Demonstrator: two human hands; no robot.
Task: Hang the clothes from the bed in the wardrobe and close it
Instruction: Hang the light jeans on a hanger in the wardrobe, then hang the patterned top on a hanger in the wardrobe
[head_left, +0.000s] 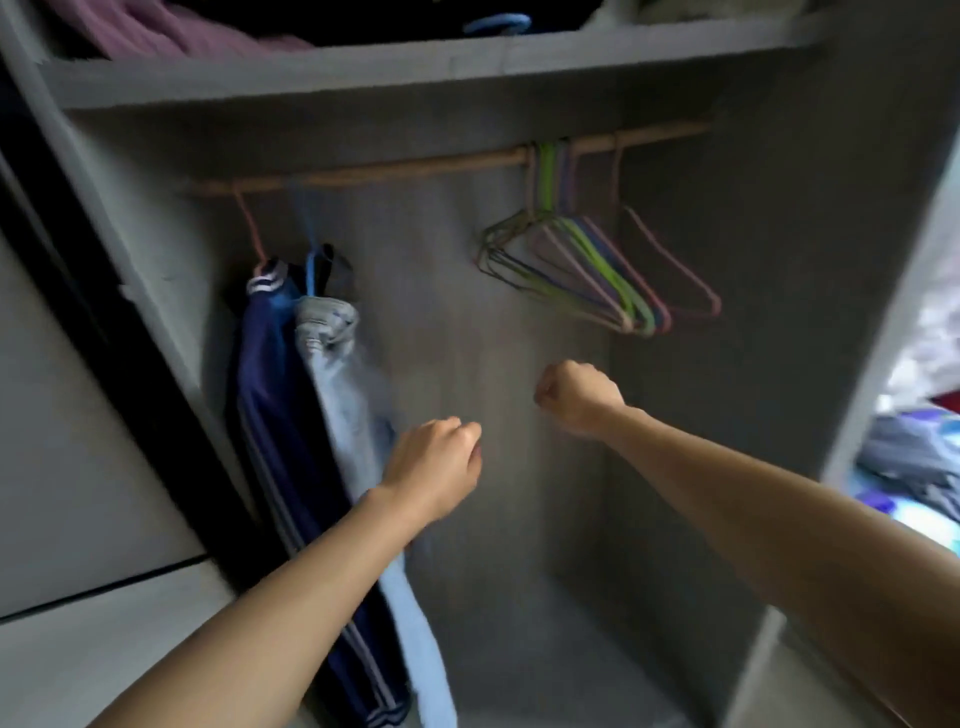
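I look into an open grey wardrobe (727, 312) with a wooden rail (395, 169). At the rail's left end hang a dark blue striped garment (270, 415) on a pink hanger and light blue jeans (348, 405) on a blue hanger. A bunch of several empty coloured hangers (597, 270) hangs at the right. My left hand (436, 467) is beside the jeans, fingers curled, holding nothing. My right hand (576, 395) is a fist in mid-air below the empty hangers, holding nothing. A heap of clothes on the bed (919, 467) shows at the right edge.
A shelf (415, 67) above the rail carries a purple cloth (171, 31) and a blue hanger (498, 23). The dark edge of the wardrobe door (78, 291) runs down the left. The wardrobe's right wall (857, 467) separates it from the bed.
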